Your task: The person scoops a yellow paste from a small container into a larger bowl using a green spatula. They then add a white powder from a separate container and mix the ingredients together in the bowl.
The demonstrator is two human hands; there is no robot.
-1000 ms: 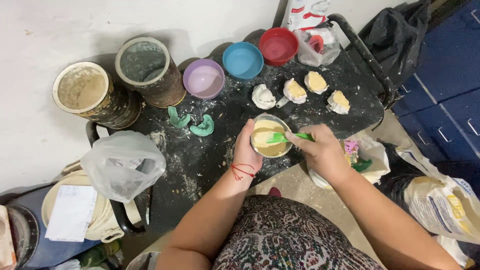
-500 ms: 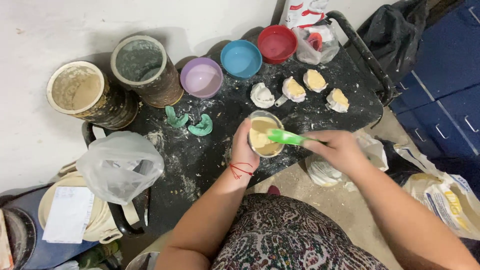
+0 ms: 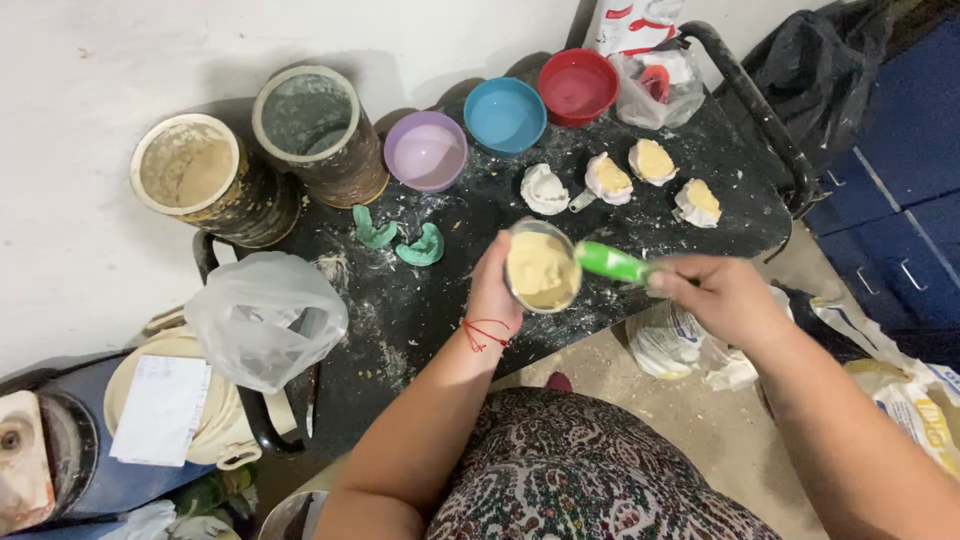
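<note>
Everything here is sitting on a black cart top (image 3: 420,310) dusted with white powder. Going left to right from the mixing cup (image 3: 541,268) of yellow paste: two green trays (image 3: 400,238) are lying just left of it, the left hand (image 3: 494,288) is wrapping its fingers around the cup, and the right hand (image 3: 722,297) is gripping a green-handled spatula (image 3: 612,262) that's touching the cup's right rim. Filled moulds (image 3: 650,160) are sitting behind the cup.

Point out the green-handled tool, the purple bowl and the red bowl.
green-handled tool (image 3: 612,262), head view, middle of its handle
purple bowl (image 3: 427,152), head view, inside bottom
red bowl (image 3: 577,86), head view, inside bottom
</note>
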